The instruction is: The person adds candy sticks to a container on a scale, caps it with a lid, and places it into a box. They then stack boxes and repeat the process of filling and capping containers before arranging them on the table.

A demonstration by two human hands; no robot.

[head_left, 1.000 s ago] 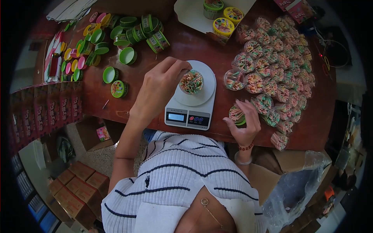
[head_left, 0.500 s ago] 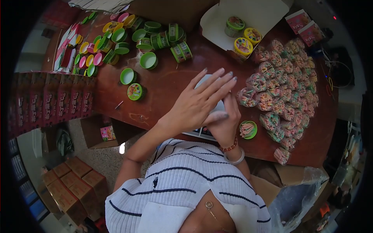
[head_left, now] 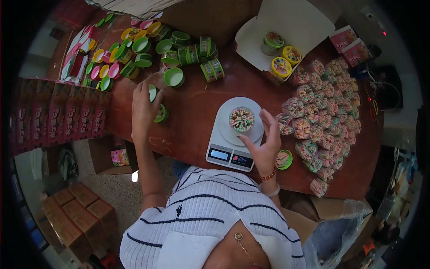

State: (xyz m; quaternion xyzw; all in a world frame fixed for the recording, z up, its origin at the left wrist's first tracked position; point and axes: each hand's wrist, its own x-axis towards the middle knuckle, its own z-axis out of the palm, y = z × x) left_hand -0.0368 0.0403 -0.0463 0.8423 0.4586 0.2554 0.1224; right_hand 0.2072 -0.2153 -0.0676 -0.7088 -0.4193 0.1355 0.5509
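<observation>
My left hand [head_left: 144, 110] is around a small green cup [head_left: 153, 93] on the table, with its thumb on one side and fingers on the other. Close to its thumb lies a round green tub [head_left: 160, 114]. A clear container [head_left: 242, 119] full of pastel sticks stands upright on a white digital scale [head_left: 224, 142]. My right hand [head_left: 265, 145] is beside that container, fingers and thumb apart, holding nothing. Right of this hand is a green lid [head_left: 287, 162] with pink sticks in it.
Many bags of pastel sticks [head_left: 329, 107] cover the table's right side. Green, yellow and pink cups [head_left: 142, 45] lie at the back left. An open white box [head_left: 291, 22] holds three tubs at the back. Dark red packages [head_left: 58, 110] line the left edge.
My hands were together over the scale and have parted. The left one moved left to the green cup, while the right stayed near the scale. The stick container on the scale is now uncovered.
</observation>
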